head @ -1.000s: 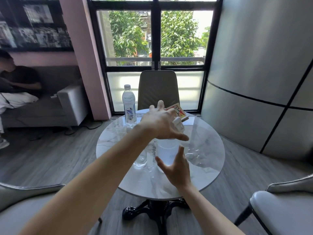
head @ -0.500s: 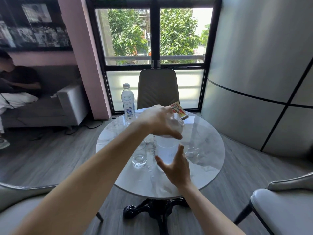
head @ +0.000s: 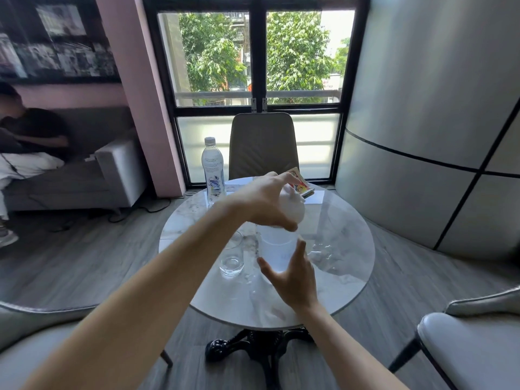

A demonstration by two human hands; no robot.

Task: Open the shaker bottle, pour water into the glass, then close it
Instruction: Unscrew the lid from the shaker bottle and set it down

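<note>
Since a second ago, the left hand (head: 267,204) has closed over the white lid (head: 294,211) of the translucent plastic shaker bottle (head: 277,249), presumably for unscrewing. The right hand (head: 292,277), held wide, is brought to its near side for bracing; contact cannot be told. The bottle stands mid-table (head: 346,229), the clear glass (head: 232,257) just left.

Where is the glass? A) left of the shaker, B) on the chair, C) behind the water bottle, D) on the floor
A: the glass stands on the table just left of the shaker, which the left hand grips at its lid.
</note>
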